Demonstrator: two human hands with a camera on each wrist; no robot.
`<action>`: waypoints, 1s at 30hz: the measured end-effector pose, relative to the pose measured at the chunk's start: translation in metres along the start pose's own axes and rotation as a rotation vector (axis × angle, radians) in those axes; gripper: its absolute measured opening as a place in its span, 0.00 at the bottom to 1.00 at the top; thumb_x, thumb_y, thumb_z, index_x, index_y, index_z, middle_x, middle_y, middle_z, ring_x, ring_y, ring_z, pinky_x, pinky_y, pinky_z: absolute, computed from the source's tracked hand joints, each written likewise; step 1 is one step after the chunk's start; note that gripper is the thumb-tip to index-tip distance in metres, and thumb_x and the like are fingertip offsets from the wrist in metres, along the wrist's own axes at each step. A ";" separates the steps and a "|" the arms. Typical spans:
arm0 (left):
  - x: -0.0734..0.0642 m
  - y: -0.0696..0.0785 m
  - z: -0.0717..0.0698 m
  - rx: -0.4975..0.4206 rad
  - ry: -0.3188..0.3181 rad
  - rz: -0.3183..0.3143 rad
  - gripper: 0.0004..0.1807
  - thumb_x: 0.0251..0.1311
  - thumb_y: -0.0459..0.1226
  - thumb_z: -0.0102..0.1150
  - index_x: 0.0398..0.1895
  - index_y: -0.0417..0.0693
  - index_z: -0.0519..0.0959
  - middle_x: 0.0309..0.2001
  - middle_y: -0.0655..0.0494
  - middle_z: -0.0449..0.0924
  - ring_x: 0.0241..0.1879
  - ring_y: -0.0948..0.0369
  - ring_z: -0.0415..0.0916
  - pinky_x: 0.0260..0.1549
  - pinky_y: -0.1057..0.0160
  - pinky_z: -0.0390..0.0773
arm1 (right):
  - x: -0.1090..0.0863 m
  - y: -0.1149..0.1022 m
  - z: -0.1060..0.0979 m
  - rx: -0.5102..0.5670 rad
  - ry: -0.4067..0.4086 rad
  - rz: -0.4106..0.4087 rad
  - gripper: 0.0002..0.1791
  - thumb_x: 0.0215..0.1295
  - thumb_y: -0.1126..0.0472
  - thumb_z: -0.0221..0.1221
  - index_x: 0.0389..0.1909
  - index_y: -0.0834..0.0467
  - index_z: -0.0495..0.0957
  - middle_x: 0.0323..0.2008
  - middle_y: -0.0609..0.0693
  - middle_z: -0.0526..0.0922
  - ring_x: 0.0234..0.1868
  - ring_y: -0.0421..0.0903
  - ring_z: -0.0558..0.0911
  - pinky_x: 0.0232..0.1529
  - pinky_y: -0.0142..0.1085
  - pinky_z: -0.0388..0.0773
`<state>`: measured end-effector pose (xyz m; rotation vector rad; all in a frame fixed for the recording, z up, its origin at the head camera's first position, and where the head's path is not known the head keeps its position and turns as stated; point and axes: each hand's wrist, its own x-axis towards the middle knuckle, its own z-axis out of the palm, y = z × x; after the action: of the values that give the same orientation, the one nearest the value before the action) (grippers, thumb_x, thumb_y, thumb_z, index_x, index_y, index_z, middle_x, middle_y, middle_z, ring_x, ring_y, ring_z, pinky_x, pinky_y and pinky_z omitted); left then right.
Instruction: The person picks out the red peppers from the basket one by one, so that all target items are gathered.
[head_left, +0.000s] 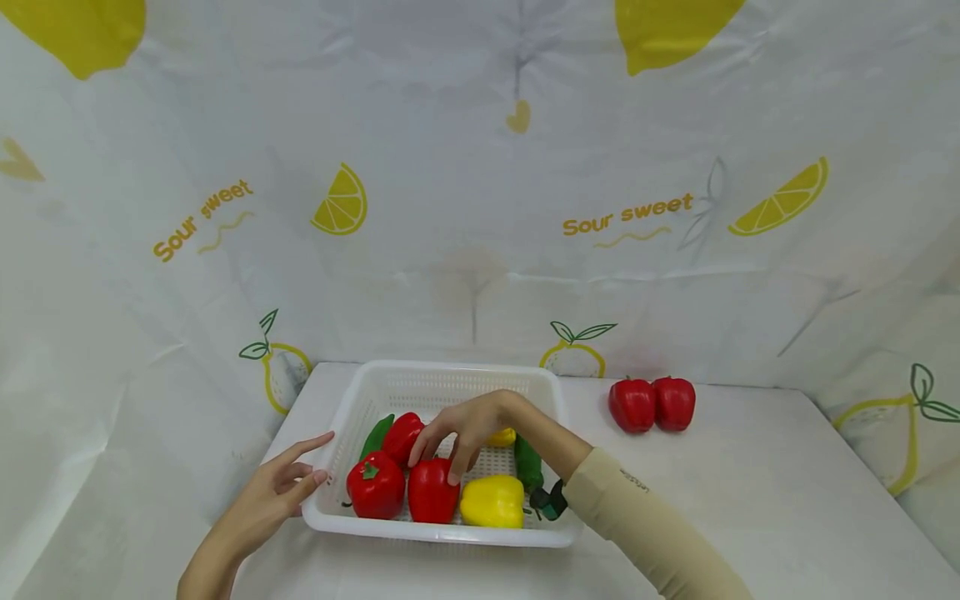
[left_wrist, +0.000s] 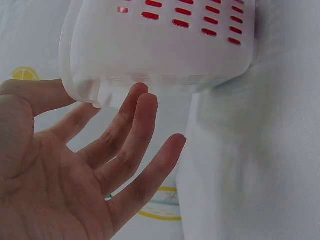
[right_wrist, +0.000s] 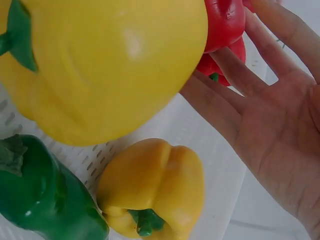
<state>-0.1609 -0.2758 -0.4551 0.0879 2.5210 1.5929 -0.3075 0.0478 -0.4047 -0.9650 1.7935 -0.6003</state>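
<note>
A white plastic basket [head_left: 442,533] holds several peppers. My right hand [head_left: 468,421] reaches down into it and grips a red bell pepper [head_left: 433,493] near the front wall, thumb on one side and fingers on the other. Beside that pepper lie another red bell pepper [head_left: 377,487] with a green stem and a yellow bell pepper [head_left: 492,502]. A third red one [head_left: 402,437] is behind, partly covered by my fingers. My left hand [head_left: 273,492] touches the basket's left rim with thumb and index finger; its other fingers extend loosely below the rim in the left wrist view.
Two red bell peppers [head_left: 632,406] stand side by side on the white table [head_left: 720,500], right of the basket. Inside the basket are long green peppers [head_left: 528,462], a dark green pepper [right_wrist: 50,195] and an orange-yellow bell pepper [right_wrist: 155,185]. A lemon-print cloth [head_left: 450,208] hangs behind.
</note>
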 end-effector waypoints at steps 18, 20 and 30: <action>-0.001 0.001 0.000 0.004 0.004 -0.005 0.35 0.77 0.40 0.63 0.83 0.47 0.66 0.49 0.42 0.88 0.45 0.63 0.86 0.42 0.54 0.93 | -0.002 -0.004 0.007 0.004 -0.057 0.003 0.34 0.66 0.69 0.71 0.72 0.49 0.74 0.65 0.48 0.75 0.61 0.41 0.78 0.54 0.36 0.90; -0.001 0.001 0.000 0.004 0.004 -0.006 0.35 0.77 0.40 0.63 0.83 0.47 0.66 0.48 0.42 0.88 0.45 0.63 0.86 0.42 0.54 0.93 | -0.003 -0.003 0.007 -0.012 -0.059 -0.017 0.34 0.66 0.68 0.71 0.72 0.51 0.73 0.66 0.49 0.75 0.60 0.41 0.78 0.55 0.35 0.90; -0.002 0.002 0.000 0.004 0.008 -0.004 0.35 0.77 0.40 0.63 0.83 0.47 0.66 0.48 0.42 0.88 0.45 0.64 0.86 0.42 0.55 0.93 | -0.012 0.000 0.000 -0.064 0.047 -0.107 0.35 0.64 0.66 0.72 0.71 0.49 0.73 0.71 0.48 0.75 0.64 0.38 0.76 0.62 0.31 0.85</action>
<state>-0.1594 -0.2748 -0.4537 0.0776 2.5291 1.5897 -0.3050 0.0575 -0.3986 -1.1042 1.8205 -0.6408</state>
